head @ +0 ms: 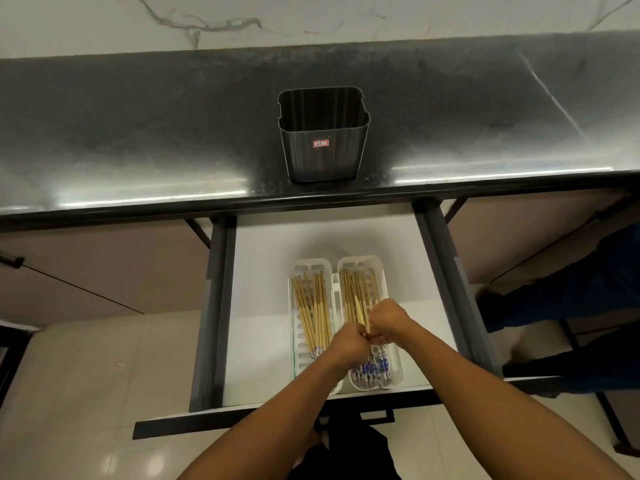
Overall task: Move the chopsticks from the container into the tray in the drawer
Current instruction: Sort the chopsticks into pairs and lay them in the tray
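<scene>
The chopsticks (313, 308) are slim, pale wooden sticks with blue-and-white patterned ends, lying lengthwise in the two compartments of the white slotted tray (297, 344) inside the open drawer (263, 271). Both hands meet over the right compartment: the left hand (349, 342) and right hand (386, 318) curl their fingers around a few chopsticks held just above the tray. The dark square container (323, 140) stands upright on the table (138, 133); no chopsticks show inside it.
</scene>
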`<state>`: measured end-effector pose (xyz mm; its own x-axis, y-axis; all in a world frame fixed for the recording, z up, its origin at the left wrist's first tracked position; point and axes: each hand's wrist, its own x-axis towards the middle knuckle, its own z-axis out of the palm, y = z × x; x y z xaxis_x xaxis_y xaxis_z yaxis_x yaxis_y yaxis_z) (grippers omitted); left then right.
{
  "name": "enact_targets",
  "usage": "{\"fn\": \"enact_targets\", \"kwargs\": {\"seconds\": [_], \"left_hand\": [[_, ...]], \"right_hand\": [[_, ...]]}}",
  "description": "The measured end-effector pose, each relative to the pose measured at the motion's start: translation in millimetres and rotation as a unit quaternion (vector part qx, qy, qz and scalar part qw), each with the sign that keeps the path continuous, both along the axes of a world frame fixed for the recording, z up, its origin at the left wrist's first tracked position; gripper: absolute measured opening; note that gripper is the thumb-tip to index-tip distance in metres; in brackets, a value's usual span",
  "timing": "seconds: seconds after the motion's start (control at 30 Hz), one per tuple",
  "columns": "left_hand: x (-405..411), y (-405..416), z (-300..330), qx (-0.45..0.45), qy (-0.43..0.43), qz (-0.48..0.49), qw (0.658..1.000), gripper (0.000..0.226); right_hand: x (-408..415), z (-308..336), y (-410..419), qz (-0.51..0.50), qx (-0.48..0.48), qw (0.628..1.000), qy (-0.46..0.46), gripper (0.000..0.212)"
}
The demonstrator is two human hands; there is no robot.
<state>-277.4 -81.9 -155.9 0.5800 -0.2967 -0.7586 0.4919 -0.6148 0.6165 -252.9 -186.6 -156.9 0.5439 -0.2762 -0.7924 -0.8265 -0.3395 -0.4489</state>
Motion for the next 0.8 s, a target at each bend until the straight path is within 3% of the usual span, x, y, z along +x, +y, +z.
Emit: {"fn": "enact_targets", "kwargs": {"seconds": [0.1, 0.37, 0.63, 0.8], "left_hand": [[3.5, -2.9, 0.8, -0.053, 0.032, 0.063, 0.996, 0.036], [6.3, -3.2, 6.6, -0.112, 0.025, 0.123, 0.986, 0.034], [1.1, -4.4, 5.1, -0.105, -0.033, 0.129, 0.985, 0.030], [2.6, -3.4, 6.4, -0.106, -0.052, 0.139, 0.983, 0.028]], "right_hand": [[-3.4, -1.1, 1.1, -0.003, -0.008, 1.000, 0.016, 0.008], [-7.0, -6.6, 3.5, -0.080, 0.034, 0.996, 0.000, 0.023], [-7.8, -0.5, 1.2, -0.090, 0.005, 0.996, -0.024, 0.009], [-4.1, -1.0, 5.8, -0.104, -0.008, 0.994, -0.028, 0.017]]}}
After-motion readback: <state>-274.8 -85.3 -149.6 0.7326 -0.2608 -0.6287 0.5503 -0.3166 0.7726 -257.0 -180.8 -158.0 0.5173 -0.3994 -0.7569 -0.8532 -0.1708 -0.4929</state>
